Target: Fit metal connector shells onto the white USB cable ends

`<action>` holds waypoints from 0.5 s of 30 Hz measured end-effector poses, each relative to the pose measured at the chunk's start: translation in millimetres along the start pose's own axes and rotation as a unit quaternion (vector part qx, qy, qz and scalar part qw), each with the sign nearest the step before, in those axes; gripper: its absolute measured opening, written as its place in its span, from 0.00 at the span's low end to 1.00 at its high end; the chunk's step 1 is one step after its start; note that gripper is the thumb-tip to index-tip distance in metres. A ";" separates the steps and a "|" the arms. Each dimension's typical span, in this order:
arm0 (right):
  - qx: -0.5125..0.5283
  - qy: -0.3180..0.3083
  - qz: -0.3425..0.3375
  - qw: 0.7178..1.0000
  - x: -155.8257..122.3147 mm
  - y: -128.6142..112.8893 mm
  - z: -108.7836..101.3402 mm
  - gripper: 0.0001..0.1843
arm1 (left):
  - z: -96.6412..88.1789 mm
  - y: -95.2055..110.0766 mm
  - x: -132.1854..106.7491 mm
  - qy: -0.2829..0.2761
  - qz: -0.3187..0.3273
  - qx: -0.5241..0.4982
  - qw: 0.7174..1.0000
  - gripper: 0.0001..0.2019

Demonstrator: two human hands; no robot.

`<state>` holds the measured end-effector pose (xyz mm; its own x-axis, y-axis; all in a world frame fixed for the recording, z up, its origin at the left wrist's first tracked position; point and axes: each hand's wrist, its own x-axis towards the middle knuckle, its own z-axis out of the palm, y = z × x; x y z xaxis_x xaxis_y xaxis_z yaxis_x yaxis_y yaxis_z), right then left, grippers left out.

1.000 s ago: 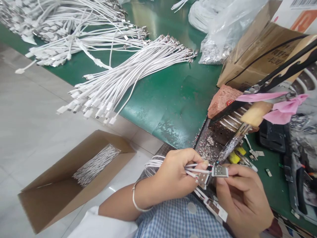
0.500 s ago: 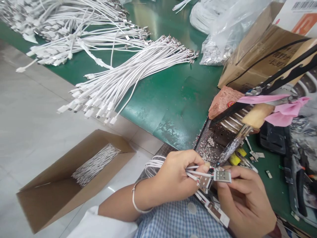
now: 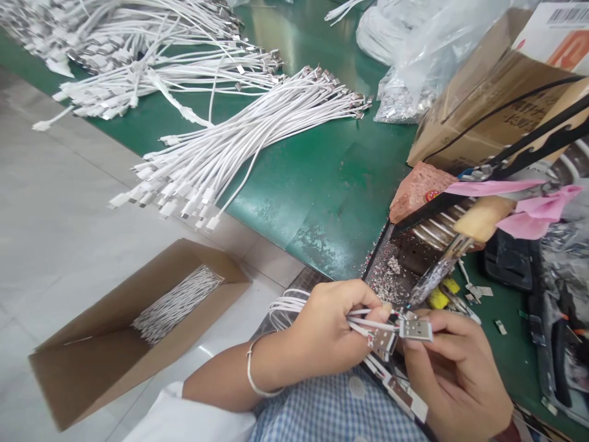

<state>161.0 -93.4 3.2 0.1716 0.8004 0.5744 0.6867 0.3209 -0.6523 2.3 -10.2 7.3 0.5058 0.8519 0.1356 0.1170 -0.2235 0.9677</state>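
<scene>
My left hand is closed around a small bundle of white cables, their stripped ends sticking out to the right. My right hand pinches a metal connector shell against one cable end, just under the tip of a fixed soldering iron. More connector-tipped cables hang below between my hands, over my blue checked shirt.
A green table carries piles of white cables, a plastic bag of metal shells, a cardboard box and a red brick. An open carton with cables sits on the floor at left. Solder scraps lie in a tray.
My hands have hardly moved. The connector shell in my right hand has shifted slightly right and down, staying under the iron's tip.
</scene>
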 end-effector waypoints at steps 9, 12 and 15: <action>0.024 0.001 0.010 1.000 -0.1 -1.5 1.1 0.11 | 0.1 0.7 -1.3 -0.001 0.004 -0.011 1.000 0.07; 0.040 0.000 0.014 0.999 -0.1 -1.5 1.4 0.11 | -0.3 1.3 -1.5 0.000 0.005 -0.011 1.000 0.07; 0.048 -0.004 0.018 0.999 -1.9 -0.5 0.1 0.10 | -0.7 1.7 -1.4 -0.002 0.005 -0.005 1.000 0.07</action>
<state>160.2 -95.0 2.4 0.1889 0.8168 0.5451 0.6094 0.3378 -0.7173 1.3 -11.4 9.0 0.5094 0.8484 0.1438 0.1035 -0.2263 0.9685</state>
